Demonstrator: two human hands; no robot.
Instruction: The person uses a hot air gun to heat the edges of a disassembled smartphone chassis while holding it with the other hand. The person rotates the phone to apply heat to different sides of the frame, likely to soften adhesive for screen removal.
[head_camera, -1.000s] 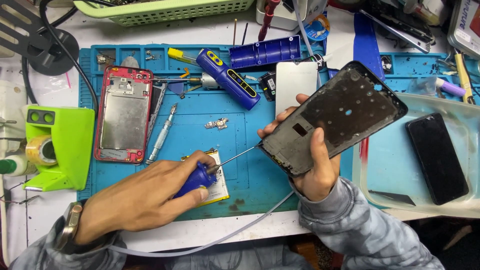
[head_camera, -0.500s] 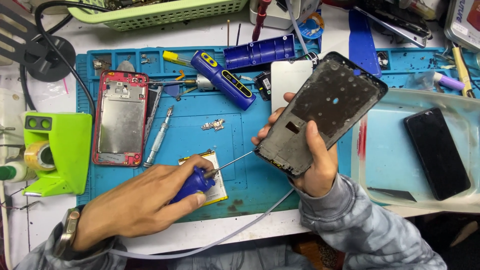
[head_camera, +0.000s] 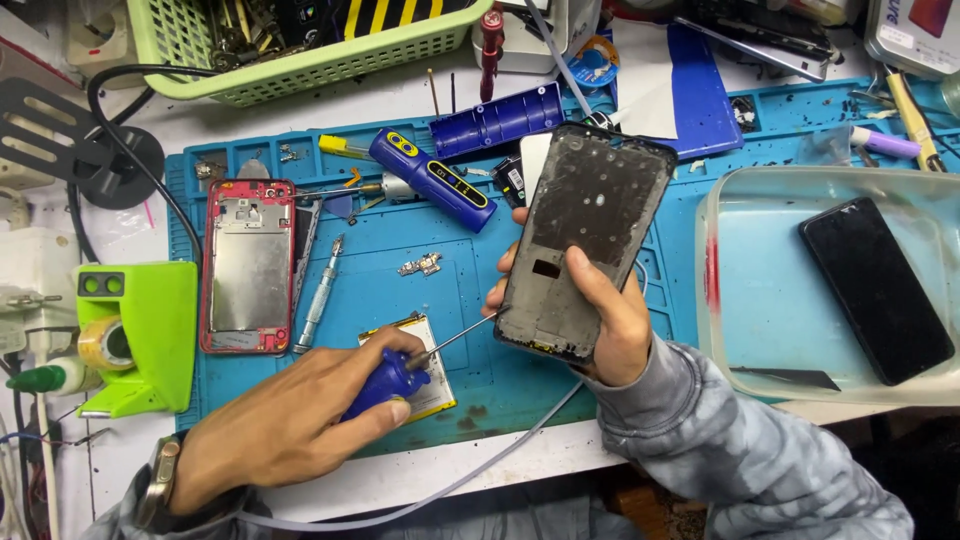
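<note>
Left hand (head_camera: 300, 425) grips blue-handled screwdriver (head_camera: 420, 362), tip at lower-left edge of dark phone frame (head_camera: 585, 245) clamped tilted above blue mat (head_camera: 400, 290) by right hand (head_camera: 610, 320); best kept steady, tip square.

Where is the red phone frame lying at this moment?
In the head view, the red phone frame lies flat on the left part of the blue mat, between the green tape holder and a slim metal screwdriver.

Phone frame (head_camera: 590, 235) — matt dark metal, dusty and scuffed; screwdriver (head_camera: 405, 370) — glossy blue plastic handle, bright steel shaft; work mat (head_camera: 480, 270) — matt blue rubber, stained; tray (head_camera: 720, 330) of translucent plastic.
</note>
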